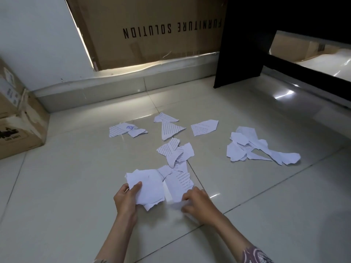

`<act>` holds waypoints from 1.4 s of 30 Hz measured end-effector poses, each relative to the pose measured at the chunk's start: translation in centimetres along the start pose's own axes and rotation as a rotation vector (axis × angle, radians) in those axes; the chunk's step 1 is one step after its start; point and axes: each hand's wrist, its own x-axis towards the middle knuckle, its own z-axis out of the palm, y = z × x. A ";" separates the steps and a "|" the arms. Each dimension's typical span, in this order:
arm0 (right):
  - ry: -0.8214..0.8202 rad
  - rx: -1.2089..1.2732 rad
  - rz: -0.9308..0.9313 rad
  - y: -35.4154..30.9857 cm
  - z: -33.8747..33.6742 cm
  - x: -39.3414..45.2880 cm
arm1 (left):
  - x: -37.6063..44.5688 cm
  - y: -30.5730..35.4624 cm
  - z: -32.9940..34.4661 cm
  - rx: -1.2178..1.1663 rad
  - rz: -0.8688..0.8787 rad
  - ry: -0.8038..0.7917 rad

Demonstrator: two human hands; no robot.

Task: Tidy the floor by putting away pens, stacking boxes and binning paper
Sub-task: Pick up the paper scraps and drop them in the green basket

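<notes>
Torn paper scraps lie scattered over the glossy tiled floor (76, 186) in front of the big cardboard carton (152, 35) that leans on the wall. The left hand (126, 198) pinches a blank torn sheet (150, 188), thumb on top and fingers curled beneath its near-left edge. The right hand (195, 202) is curled over a printed scrap (180, 183) just beside it; its fingertips are blurred, so I cannot tell whether that grip has closed. Further scraps wait nearer the carton: a crumpled cluster (176, 152), a left pair (125, 129), a triangular piece (169, 126), a single piece (204, 127), and a larger heap (260, 149) to the right.

The paper looks feather-light, limp and easily torn. On such smooth tile, flat pieces will likely slide rather than lift, so taking a raised torn edge or sweeping pieces together seems best.
</notes>
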 end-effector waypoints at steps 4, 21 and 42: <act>0.229 0.503 0.186 1.2 -3.2 -1.9 | -0.5 -0.2 2.1 -0.011 -0.002 -0.058; 1.082 0.508 0.172 0.8 -22.3 -14.6 | -13.0 3.9 21.2 0.023 0.313 -0.561; 1.136 -0.095 0.995 4.8 -27.2 -38.5 | -39.3 2.4 32.9 0.271 0.691 -1.449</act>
